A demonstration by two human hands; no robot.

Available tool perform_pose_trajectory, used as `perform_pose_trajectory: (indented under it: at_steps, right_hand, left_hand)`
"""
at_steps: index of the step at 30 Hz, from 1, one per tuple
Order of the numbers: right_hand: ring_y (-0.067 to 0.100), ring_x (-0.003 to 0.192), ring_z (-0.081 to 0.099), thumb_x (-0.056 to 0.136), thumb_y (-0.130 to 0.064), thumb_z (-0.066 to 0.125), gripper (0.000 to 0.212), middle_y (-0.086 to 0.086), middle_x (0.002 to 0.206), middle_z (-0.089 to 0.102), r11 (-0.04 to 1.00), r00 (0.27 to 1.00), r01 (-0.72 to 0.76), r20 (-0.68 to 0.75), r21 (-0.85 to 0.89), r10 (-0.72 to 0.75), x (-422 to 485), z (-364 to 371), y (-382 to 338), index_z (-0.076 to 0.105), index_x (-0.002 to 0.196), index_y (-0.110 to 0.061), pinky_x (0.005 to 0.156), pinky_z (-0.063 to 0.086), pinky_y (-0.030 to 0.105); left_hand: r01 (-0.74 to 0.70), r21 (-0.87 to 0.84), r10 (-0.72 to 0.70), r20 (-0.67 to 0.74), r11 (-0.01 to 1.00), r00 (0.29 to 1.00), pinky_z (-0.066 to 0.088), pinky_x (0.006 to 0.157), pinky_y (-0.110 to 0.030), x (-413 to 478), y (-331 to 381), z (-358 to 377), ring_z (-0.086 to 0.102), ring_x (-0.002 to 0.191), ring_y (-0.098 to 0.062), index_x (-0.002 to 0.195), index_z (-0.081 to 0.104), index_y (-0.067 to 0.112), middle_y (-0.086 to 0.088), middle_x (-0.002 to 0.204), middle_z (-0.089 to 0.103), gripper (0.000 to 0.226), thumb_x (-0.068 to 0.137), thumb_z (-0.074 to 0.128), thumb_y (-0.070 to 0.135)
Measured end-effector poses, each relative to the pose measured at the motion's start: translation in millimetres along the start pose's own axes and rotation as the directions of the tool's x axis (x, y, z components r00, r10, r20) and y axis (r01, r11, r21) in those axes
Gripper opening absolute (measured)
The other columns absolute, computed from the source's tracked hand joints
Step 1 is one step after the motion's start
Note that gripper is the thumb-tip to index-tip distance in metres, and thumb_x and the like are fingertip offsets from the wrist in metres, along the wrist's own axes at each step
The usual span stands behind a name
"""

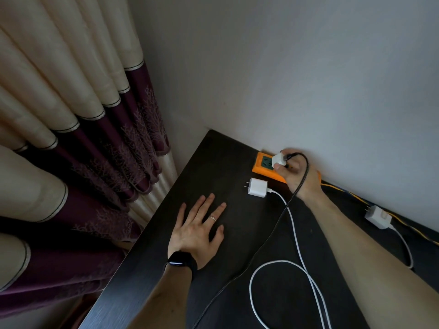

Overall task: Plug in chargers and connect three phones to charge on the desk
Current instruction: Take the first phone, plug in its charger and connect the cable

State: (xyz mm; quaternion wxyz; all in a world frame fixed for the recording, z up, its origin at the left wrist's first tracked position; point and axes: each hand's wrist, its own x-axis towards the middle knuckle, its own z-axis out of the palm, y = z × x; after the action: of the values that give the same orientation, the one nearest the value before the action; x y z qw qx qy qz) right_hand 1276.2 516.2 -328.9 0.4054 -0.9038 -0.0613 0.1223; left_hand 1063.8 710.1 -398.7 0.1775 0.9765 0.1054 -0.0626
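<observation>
An orange power strip with green sockets lies on the dark desk against the wall. My right hand is shut on a small white charger with a dark braided cable, holding it just over the strip's sockets. A second white charger lies on its side in front of the strip, prongs pointing left, its white cable looping toward me. A third white charger lies at the right by the wall. My left hand rests flat on the desk, fingers spread. No phone is in view.
Cream and purple curtains hang at the left, close to the desk's left edge. The white wall runs behind the strip. A yellow cord runs along the wall to the right.
</observation>
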Motion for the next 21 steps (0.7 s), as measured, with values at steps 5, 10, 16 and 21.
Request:
perform_pose_trajectory:
  at_steps: [5,10,16,21]
  right_hand:
    - [0.025,0.118,0.063,0.090,-0.028,0.071,0.037,0.009,0.126,0.066,0.999,1.000,-0.013,-0.009,0.038,0.013,0.7,1.9,0.8,0.059,0.124,-0.020,0.102,0.051,0.049]
    - [0.025,0.120,0.062,0.092,-0.027,0.069,0.038,0.010,0.128,0.066,0.998,0.999,-0.040,-0.035,0.042,0.042,0.3,2.0,-1.4,0.058,0.127,-0.013,0.102,0.050,0.041]
    - [0.023,0.112,0.065,0.095,-0.034,0.064,0.036,0.009,0.122,0.069,0.961,0.998,0.042,-0.040,-0.274,-0.055,-0.1,10.2,-6.1,0.061,0.123,-0.012,0.085,0.043,0.025]
    - [0.024,0.110,0.065,0.093,-0.031,0.067,0.035,0.008,0.119,0.068,0.877,0.988,0.142,0.013,-0.460,-0.153,5.3,9.2,-18.9,0.059,0.124,-0.016,0.096,0.053,0.040]
  left_hand:
    - [0.002,-0.003,-0.002,-0.004,1.000,1.000,-0.007,0.123,-0.046,1.0,-2.0,1.4,-0.015,0.149,-0.005,0.151,-0.002,0.052,0.019,0.163,-0.012,0.058,0.098,0.021,0.058]
    - [-0.002,-0.004,0.002,-0.001,1.000,1.000,-0.008,0.123,-0.046,1.2,-0.7,1.4,-0.016,0.149,-0.005,0.151,-0.003,0.052,0.019,0.163,-0.014,0.058,0.098,0.021,0.058]
    - [0.001,0.001,-0.001,-0.019,1.000,1.000,-0.008,0.123,-0.046,0.7,-1.5,2.5,-0.014,0.150,-0.005,0.151,-0.001,0.052,0.019,0.163,-0.011,0.058,0.098,0.021,0.057]
    - [-0.006,0.012,0.006,-0.026,1.000,1.000,-0.008,0.122,-0.046,1.7,-1.9,4.2,-0.013,0.150,-0.006,0.152,0.000,0.051,0.018,0.163,-0.010,0.058,0.098,0.021,0.057]
